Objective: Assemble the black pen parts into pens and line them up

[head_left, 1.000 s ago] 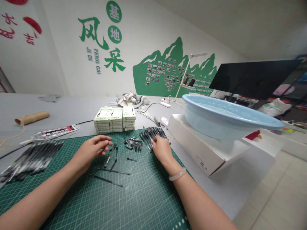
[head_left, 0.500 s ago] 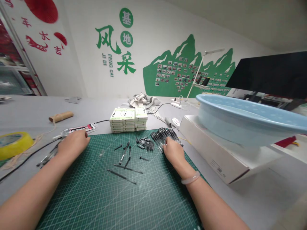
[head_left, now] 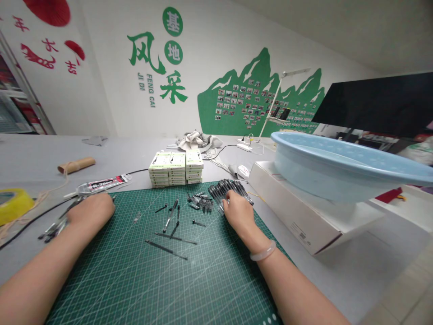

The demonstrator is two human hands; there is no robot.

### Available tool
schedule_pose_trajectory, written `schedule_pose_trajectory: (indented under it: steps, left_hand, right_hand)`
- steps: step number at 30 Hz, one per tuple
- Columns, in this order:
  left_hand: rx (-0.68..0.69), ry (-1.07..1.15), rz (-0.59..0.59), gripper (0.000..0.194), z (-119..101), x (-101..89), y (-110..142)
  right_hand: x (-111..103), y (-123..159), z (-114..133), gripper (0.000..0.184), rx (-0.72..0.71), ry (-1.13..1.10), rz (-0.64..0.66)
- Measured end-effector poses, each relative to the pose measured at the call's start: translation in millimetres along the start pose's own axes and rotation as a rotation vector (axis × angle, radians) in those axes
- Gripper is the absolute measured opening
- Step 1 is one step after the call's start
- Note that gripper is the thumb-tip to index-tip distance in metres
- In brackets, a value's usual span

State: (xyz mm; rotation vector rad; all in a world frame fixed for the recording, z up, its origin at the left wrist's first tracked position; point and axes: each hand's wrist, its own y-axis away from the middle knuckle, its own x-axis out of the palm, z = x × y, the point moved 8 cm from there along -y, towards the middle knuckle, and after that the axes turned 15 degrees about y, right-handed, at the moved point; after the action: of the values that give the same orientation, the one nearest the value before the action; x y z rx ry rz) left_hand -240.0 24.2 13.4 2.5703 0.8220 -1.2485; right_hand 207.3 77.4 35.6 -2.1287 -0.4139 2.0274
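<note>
My left hand (head_left: 92, 210) is at the mat's left edge, beside a loose pile of clear and black pens (head_left: 54, 230). Its fingers point away and are hidden behind its back. My right hand (head_left: 239, 212) has curled fingers at the near end of a row of clear pens with black parts (head_left: 233, 187); what they grip is covered. Between the hands, the green cutting mat (head_left: 142, 289) carries a small heap of black caps and clear pieces (head_left: 200, 201). Nearer me lie a pen (head_left: 170, 216), a few loose caps and two thin dark refills (head_left: 165, 249).
Stacked white-green boxes (head_left: 176, 169) stand behind the mat. On the right, a blue basin (head_left: 324, 171) rests on a white carton (head_left: 304, 221). At left are yellow tape (head_left: 15, 205), a glue tube (head_left: 103, 183), a brown roll (head_left: 77, 165) and a black cable.
My left hand has moved left and down, nearer the pen pile, uncovering more of the glue tube. The right hand stays at the pen row. The whole view has shifted slightly.
</note>
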Motion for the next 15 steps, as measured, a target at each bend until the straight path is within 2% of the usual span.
schedule_pose_trajectory:
  steps: [2, 4, 7, 10, 15]
  left_hand:
    - [-0.036, -0.073, -0.001, 0.031, -2, -2.9, 4]
    - [-0.018, -0.198, 0.012, 0.035, -15, -3.6, 9]
    - [0.131, -0.247, 0.045, 0.039, -55, 3.6, 22]
    - [0.268, 0.016, 0.102, 0.027, -100, 20.0, 46]
    - [0.180, 0.759, 0.504, 0.030, -138, 80.4, 96]
  right_hand:
    - [-2, 1, 3, 0.016, -0.015, -0.038, -0.014]
    - [-3, 3, 9, 0.014, -0.063, -0.091, -0.024]
    - [-3, 7, 23, 0.012, -0.200, -0.171, -0.043]
    - [1, 11, 34, 0.016, -0.309, -0.232, -0.042]
    - [11, 11, 42, 0.036, -0.376, -0.301, -0.049]
